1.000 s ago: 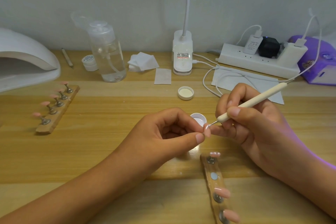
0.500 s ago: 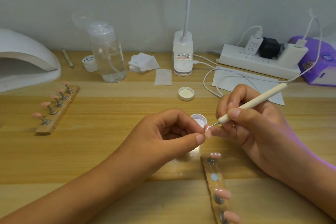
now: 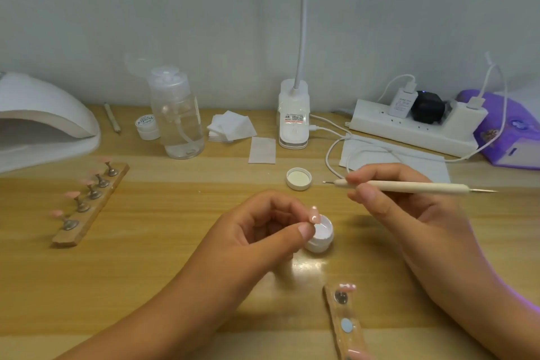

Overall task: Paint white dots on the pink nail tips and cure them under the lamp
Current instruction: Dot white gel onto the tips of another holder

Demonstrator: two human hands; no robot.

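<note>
Pinching nail tip: left grip | right grip holds dotting pen | jar label illegible

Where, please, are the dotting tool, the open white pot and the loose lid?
dotting tool (image 3: 409,186): head view, middle of its cream handle.
white pot (image 3: 318,246): head view, front of its outer wall.
lid (image 3: 298,178): head view, centre of its upturned inside.

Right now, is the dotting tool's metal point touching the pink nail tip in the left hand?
Apart. The head view shows bare table between the point of the dotting tool and the pink nail tip pinched by the left hand.
</note>
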